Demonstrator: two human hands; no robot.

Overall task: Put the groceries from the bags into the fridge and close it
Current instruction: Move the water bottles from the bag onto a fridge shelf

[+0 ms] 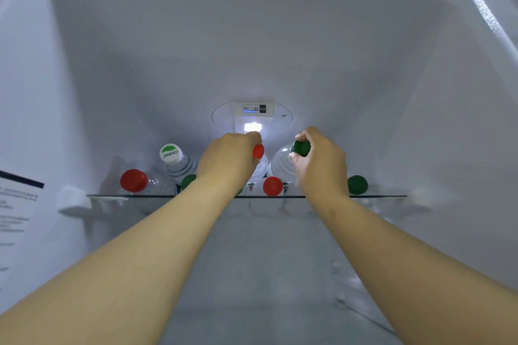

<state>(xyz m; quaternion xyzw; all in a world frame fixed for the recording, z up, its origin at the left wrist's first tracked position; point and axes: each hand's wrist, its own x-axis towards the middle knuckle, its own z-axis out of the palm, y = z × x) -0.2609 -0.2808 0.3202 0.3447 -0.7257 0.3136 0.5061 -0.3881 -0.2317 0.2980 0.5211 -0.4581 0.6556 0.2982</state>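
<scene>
Fridge (252, 50): smooth white plastic walls, with a thin clear glass shelf (378, 196).
Other bottles (179, 165): ribbed clear plastic, round caps facing us, sitting on that shelf.
Left grip (227, 159): we've curled it round the neck of the red-cap bottle (258, 151), cap peeking out by the fingertips.
Right grip (319, 162): pinching the green-cap bottle (301, 147) by its cap, the body just left of the hand.

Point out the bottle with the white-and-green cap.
In the head view, the white-and-green-capped bottle sits on the glass shelf, left of centre, between the leftmost red-capped bottle and the left hand.
</scene>
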